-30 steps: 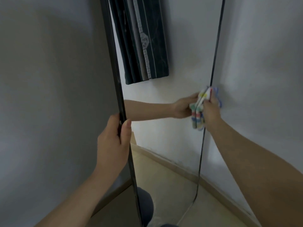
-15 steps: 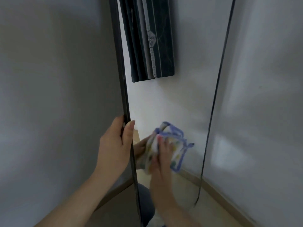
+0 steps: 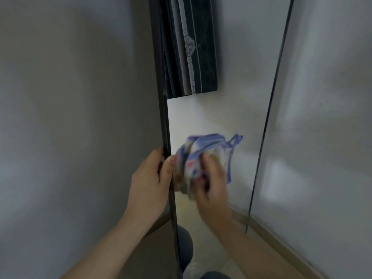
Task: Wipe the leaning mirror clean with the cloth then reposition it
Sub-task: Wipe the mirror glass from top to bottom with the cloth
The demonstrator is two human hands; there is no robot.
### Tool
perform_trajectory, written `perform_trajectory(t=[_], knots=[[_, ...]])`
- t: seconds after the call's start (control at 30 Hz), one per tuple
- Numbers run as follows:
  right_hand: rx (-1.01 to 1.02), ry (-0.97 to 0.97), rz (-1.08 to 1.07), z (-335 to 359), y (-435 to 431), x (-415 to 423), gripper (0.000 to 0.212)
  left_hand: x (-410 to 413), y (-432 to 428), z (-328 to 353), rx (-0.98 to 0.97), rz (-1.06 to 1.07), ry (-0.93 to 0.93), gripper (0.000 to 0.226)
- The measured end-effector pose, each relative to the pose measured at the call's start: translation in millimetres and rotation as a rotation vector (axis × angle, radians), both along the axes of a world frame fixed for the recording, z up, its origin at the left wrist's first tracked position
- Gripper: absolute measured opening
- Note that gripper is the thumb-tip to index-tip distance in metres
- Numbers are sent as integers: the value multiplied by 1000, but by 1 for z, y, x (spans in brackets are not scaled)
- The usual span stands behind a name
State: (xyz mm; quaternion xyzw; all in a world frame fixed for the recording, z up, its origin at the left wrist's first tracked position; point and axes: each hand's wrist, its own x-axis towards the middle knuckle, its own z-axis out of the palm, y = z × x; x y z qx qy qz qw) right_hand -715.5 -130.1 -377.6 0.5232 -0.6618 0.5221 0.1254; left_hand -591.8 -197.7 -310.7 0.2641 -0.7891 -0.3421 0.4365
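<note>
Head view, the only view:

- 1 mirror [image 3: 221, 117], tall, with a thin dark frame [image 3: 161, 77]. It is stood in a corner between 2 grey walls: left wall [image 3: 70, 117] and right wall [image 3: 332, 97]. The mirror's right edge is seen close along the right wall; contact cannot be told.
- 2 hands are counted, both bare.
- The left hand [image 3: 150, 182] is clamped on the left frame edge, low in the picture. The thumb is laid on the glass side and the fingers are wrapped round the outer side.
- The right hand [image 3: 213, 188] is motion-blurred. Its fingers are curled round 1 bunched cloth [image 3: 203, 152], white with blue trim and coloured print.
- The cloth is held against the glass just beside the left frame edge, next to the left thumb. A blue loop is seen sticking out at its upper right.
- 1 dark striped fabric [image 3: 191, 47] is reflected in the upper glass.
- 1 skirting board [image 3: 281, 242] is seen along the foot of the right wall.
- Pale floor is reflected low in the glass.
</note>
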Motion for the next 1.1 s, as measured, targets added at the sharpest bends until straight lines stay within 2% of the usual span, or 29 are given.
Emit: perform_trajectory(t=[0.07, 0.13, 0.17, 0.23, 0.27, 0.33, 0.4, 0.47, 0.53, 0.6, 0.63, 0.67, 0.73, 0.8, 0.83, 0.9, 0.97, 1.03, 1.1], knots=[[-151, -200, -156, 20, -8, -24, 40, -2, 0, -2, -13, 3, 14, 26], [-167, -280, -127, 19, -6, -4, 25, -2, 0, -4, -40, 18, 24, 20], [-124, -243, -63, 11, 1, 16, 19, -2, 0, -5, -47, 24, 20, 17], [-1, -36, 40, -10, 18, 46, 23, -2, 0, -4, -40, 18, 9, 17], [32, 3, 60, -18, 21, 43, 24, -2, -1, -3, -37, 16, 5, 15], [56, -114, -15, -17, 12, 10, 19, -3, -1, -3, -28, 21, 8, 10], [-35, -330, -178, -5, 3, -24, 21, -3, 0, -3, -21, 20, 13, 6], [-109, -448, -228, -2, 3, -18, 22, -3, 3, -3, -40, 27, 14, 5], [-69, -383, -112, -11, 13, 23, 22, -4, 6, -5, -44, 36, 22, 5], [61, -176, 39, -22, 29, 52, 29, -4, 7, -9, -25, 38, 17, 5], [90, -105, 36, -26, 32, 45, 29, -4, 7, -13, -15, 35, 4, 5], [98, -87, -33, -28, 28, 28, 27, -3, 7, -17, -12, 33, -7, 8], [34, -314, -218, -22, 19, -6, 20, -2, 7, -27, -24, 39, -29, 19], [-29, -452, -281, -23, 15, -7, 35, -2, 10, -34, -26, 47, -41, 24], [-14, -444, -225, -28, 16, 9, 42, -1, 11, -37, -24, 55, -44, 24], [42, -284, -71, -41, 24, 45, 38, -1, 12, -40, -2, 65, -48, 17], [45, -164, -26, -50, 30, 45, 35, -1, 12, -41, 13, 56, -48, 16], [51, -274, -168, -53, 26, 10, 32, 0, 11, -41, 5, 44, -38, 22], [26, -565, -265, -50, 22, -17, 37, 1, 12, -41, -5, 24, -7, 29]])
